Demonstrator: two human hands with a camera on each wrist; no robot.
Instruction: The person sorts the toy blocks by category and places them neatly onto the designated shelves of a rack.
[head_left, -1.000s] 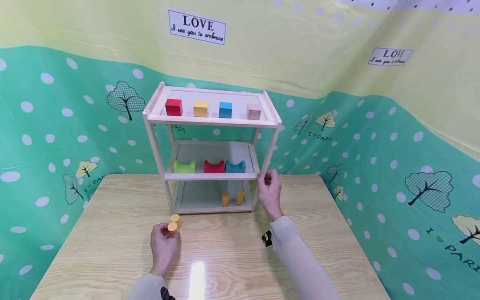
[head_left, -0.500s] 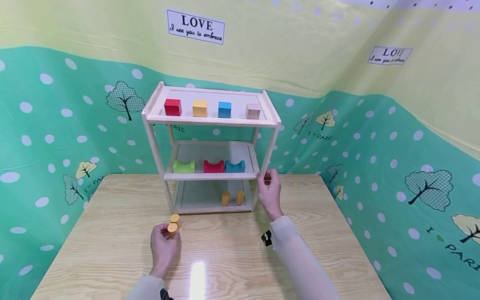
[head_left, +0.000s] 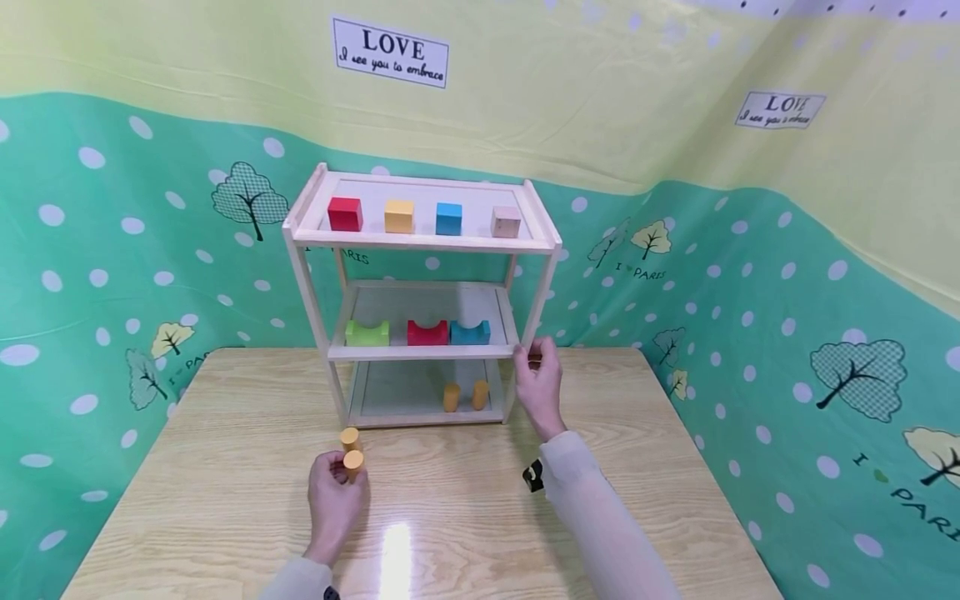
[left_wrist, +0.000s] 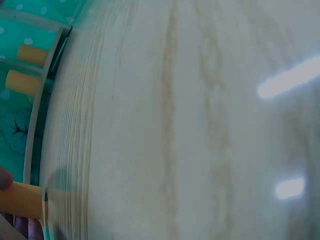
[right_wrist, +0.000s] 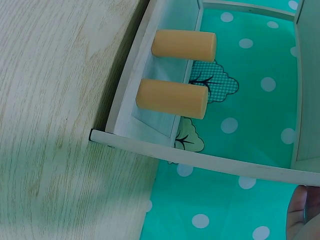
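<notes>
My left hand (head_left: 333, 500) grips an upright orange wooden cylinder (head_left: 353, 462) low over the table in front of the shelf. In the left wrist view, fingertips hold this cylinder (left_wrist: 22, 200) at the lower left edge. Just behind it stands a second orange cylinder (head_left: 350, 438), near the shelf's front left corner. My right hand (head_left: 540, 387) holds the wooden shelf (head_left: 427, 353) at its right front post, level with the middle board. Two more cylinders, one left (head_left: 452, 398) and one right (head_left: 480, 396), stand on the bottom board's right side.
On the top board sit a red cube (head_left: 345, 215), a yellow cube (head_left: 399, 217), a blue cube (head_left: 449, 219) and a pale cube (head_left: 506, 222). The middle board carries green (head_left: 367, 334), red (head_left: 427, 333) and blue (head_left: 470, 333) arch blocks. Patterned cloth (head_left: 750, 333) surrounds the table.
My left hand has shifted slightly right and towards me with its cylinder, away from the cylinder behind. The right hand has stayed on the shelf.
</notes>
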